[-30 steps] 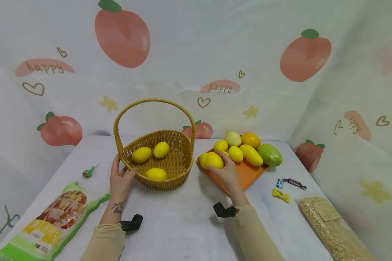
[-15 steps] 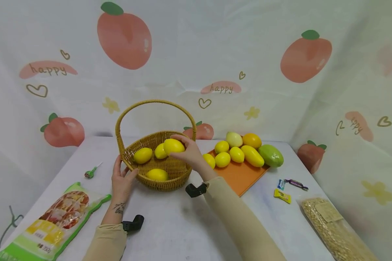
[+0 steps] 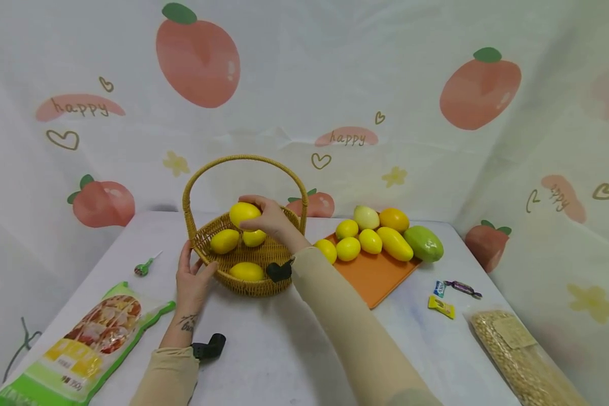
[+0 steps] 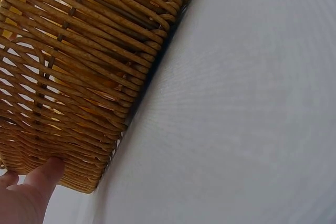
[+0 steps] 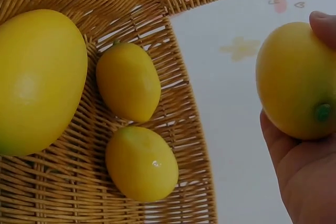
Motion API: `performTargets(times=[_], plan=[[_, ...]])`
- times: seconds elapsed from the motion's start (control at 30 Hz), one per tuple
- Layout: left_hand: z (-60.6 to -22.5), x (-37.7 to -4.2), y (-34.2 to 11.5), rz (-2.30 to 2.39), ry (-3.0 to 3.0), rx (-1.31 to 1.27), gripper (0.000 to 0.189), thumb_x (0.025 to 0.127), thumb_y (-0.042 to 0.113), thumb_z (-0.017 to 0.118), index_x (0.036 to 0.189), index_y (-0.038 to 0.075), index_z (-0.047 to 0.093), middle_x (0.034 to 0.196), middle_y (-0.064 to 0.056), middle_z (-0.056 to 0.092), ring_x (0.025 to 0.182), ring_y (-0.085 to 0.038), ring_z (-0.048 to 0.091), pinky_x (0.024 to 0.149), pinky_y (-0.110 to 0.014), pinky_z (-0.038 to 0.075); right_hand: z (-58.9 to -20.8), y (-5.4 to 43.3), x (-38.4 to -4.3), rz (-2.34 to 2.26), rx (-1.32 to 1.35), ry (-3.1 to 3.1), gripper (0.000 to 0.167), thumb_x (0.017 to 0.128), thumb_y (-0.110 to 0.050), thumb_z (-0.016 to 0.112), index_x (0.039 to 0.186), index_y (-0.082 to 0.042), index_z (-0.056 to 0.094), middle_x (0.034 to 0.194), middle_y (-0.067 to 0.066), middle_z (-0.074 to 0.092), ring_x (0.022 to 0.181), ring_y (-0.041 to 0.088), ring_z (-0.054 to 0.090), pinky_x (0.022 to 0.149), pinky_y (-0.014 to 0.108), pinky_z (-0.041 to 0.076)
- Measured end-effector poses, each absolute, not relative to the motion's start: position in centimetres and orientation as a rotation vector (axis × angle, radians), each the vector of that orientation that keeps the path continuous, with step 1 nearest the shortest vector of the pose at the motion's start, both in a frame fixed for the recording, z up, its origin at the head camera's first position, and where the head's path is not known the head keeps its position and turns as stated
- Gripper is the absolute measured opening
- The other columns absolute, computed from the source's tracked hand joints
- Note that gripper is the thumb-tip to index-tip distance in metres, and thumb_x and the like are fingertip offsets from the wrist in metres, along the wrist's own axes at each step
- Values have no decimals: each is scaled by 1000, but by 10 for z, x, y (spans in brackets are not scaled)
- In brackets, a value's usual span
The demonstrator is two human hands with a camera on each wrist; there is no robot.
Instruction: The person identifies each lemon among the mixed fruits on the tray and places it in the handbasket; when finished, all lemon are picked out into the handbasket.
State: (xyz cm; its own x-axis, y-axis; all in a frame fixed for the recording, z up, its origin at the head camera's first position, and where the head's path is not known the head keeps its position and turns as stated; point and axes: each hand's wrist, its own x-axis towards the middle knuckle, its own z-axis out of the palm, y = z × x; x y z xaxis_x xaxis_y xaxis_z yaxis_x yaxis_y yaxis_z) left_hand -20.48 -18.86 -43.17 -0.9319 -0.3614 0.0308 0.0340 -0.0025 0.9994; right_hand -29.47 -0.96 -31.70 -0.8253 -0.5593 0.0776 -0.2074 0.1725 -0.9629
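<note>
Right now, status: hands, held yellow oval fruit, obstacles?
Right hand grips yellow oval fruit above tan wicker basket. Left hand holds basket's left side. Possible obstacle: three yellow fruits inside.

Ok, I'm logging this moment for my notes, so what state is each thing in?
Left hand: gripping the basket
Right hand: holding a yellow fruit
Yellow fruit: raised, apart from those inside
Basket: handle up, three fruits inside
Orange tray: partly covered with fruit
Green bag: lying down
Lollipop: lying down
Candies: wrapped
Clear bag: filled, lying down
</note>
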Motion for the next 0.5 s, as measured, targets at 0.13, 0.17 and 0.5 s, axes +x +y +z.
performTargets(times=[0.13,0.17,0.5], plan=[[-431,-205,-188,-2019,-1990,334,79,86,5,56,149,29,14,156,5,6,133,-30,32,74,-3,44,-324,-8,-298,-1775,-764,2103,60,82,2,64,137,-2,42,140,13,44,127,22,44,102,29,41],[-431,-206,-187,-2023,-1987,331,79,86,4,56,149,29,14,156,6,6,133,-30,32,74,-3,44,-327,-8,-300,-1796,-777,2097,60,82,2,63,137,-1,41,140,14,44,130,21,41,106,29,37],[-432,-206,-189,-2013,-1994,340,80,86,5,57,149,30,14,156,5,7,133,-30,32,78,-5,45,-332,29,-290,-1935,-825,2040,57,81,8,62,134,2,43,138,20,45,131,27,40,110,31,32]])
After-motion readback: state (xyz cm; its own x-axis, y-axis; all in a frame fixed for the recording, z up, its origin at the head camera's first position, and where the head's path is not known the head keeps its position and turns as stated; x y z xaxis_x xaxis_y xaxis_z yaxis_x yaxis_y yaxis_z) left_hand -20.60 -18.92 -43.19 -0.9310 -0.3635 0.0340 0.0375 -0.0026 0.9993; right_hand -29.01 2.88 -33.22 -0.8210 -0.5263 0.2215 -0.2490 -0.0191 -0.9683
